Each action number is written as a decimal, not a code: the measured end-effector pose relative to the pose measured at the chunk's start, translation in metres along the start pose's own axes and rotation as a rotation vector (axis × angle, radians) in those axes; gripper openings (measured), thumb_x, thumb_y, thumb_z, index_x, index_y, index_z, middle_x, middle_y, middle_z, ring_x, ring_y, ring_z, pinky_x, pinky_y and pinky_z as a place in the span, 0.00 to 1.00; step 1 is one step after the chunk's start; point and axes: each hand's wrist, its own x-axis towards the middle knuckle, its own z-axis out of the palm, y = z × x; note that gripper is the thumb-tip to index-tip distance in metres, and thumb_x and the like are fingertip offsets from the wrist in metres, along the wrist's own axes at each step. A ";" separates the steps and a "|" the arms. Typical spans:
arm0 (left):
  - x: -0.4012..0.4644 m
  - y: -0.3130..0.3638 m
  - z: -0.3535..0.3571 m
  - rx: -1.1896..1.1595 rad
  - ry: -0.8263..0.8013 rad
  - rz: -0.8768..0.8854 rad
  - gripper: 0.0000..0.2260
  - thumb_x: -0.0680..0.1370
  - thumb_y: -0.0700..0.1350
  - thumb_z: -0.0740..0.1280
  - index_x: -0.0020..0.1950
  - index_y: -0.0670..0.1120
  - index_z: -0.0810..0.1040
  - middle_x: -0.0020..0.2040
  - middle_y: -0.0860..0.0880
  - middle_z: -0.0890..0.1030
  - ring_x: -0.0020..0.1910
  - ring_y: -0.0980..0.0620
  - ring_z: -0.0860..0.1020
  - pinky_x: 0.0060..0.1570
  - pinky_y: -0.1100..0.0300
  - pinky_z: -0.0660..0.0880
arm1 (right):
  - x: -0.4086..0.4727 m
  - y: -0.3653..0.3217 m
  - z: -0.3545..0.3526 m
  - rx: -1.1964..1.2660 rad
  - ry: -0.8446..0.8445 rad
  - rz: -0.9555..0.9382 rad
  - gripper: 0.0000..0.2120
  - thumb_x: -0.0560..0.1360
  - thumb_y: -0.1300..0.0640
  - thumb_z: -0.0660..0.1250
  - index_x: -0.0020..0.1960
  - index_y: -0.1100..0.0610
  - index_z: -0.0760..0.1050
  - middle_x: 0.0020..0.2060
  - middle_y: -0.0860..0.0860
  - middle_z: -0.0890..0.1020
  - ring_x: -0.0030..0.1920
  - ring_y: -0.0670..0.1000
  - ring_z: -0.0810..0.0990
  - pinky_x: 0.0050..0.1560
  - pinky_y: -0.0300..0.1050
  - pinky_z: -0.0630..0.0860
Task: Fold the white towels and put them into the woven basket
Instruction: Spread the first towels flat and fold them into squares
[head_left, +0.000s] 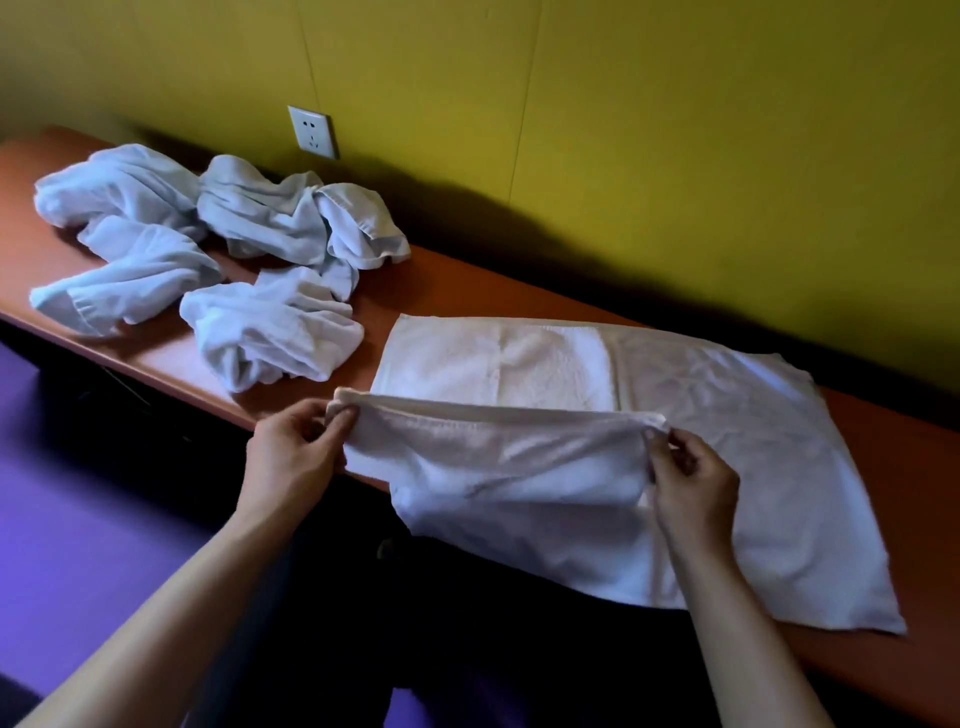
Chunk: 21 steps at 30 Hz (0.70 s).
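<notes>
Fingers (340, 423) of the left hand (291, 457) and fingers (675, 447) of the right hand (693, 483) each pinch 1 corner of the white towel (727, 441), lifting its near edge above the orange counter (457, 291); the rest lies flat there. Crumpled towels (218, 254) are heaped at the counter's left, below a wall socket (312, 132).

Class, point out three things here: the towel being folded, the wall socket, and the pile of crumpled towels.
towel being folded (753, 467): head view, on its flat right part.
wall socket (312, 132): head view, middle of its faceplate.
pile of crumpled towels (270, 223): head view, on a back towel.
</notes>
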 end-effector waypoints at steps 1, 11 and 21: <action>0.012 0.004 0.006 -0.021 0.005 0.005 0.11 0.80 0.51 0.69 0.41 0.47 0.81 0.28 0.47 0.81 0.25 0.52 0.78 0.33 0.59 0.75 | 0.014 0.000 0.006 -0.067 0.012 -0.037 0.09 0.78 0.52 0.71 0.51 0.57 0.83 0.38 0.53 0.83 0.39 0.47 0.80 0.40 0.34 0.72; 0.137 0.016 0.070 -0.054 0.052 -0.070 0.13 0.81 0.53 0.66 0.47 0.44 0.81 0.32 0.49 0.85 0.28 0.47 0.83 0.26 0.59 0.74 | 0.136 0.006 0.089 -0.158 0.015 -0.093 0.13 0.80 0.50 0.68 0.53 0.60 0.81 0.43 0.53 0.83 0.45 0.52 0.80 0.46 0.42 0.71; 0.176 -0.003 0.111 0.105 0.103 -0.101 0.18 0.77 0.58 0.69 0.61 0.49 0.77 0.46 0.50 0.85 0.44 0.48 0.84 0.51 0.46 0.82 | 0.182 0.018 0.128 -0.320 -0.069 -0.016 0.15 0.80 0.47 0.66 0.56 0.59 0.80 0.49 0.55 0.83 0.49 0.56 0.80 0.45 0.41 0.67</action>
